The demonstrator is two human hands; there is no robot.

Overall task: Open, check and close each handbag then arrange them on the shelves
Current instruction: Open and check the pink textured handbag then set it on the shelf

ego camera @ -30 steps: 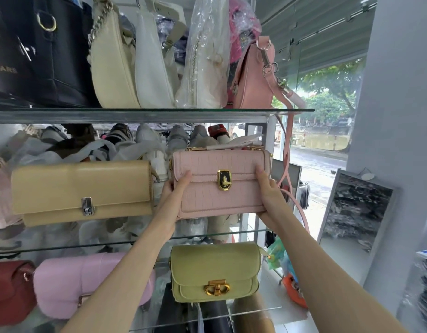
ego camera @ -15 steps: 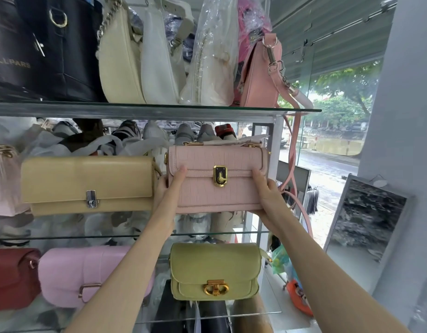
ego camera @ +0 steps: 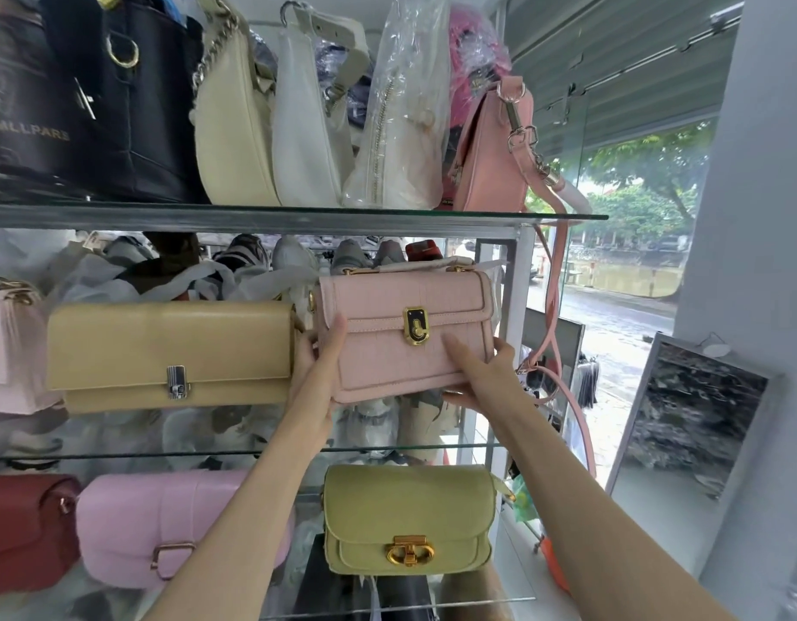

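Nearest the camera, two bare forearms reach up from the bottom edge toward the middle glass shelf [ego camera: 235,454]. The left hand [ego camera: 318,365] grips the left end of the pink crocodile-textured handbag [ego camera: 387,365], thumb laid on the front flap and fingers hidden behind the bag. The right hand [ego camera: 482,374] cups the bag's lower right corner, thumb pressed on the front and palm under the bottom edge. The bag stands upright and facing the camera, its flap closed over a gold turn-lock clasp [ego camera: 416,325]; whether its base touches the glass cannot be told.

On its left, the beige clutch [ego camera: 163,351] with a silver clasp stands so close that only the left hand fills the gap. On its right, the bag's end comes near the white shelf post [ego camera: 524,280], where a pink strap [ego camera: 556,280] hangs down from above; open room lies beyond the post toward the window.

Below, on the lower shelf, an olive-green flap bag [ego camera: 405,508] sits directly under the held bag, with a lilac bag [ego camera: 163,522] and a dark red bag [ego camera: 25,526] further left.

Above, the top glass shelf [ego camera: 298,215] leaves a little headroom over the bag's handle. It carries a black tote [ego camera: 96,127], a cream shoulder bag [ego camera: 231,127], a white shoulder bag [ego camera: 302,141], a plastic-wrapped bag [ego camera: 401,127] and a salmon crossbody bag [ego camera: 491,159] at the right edge.
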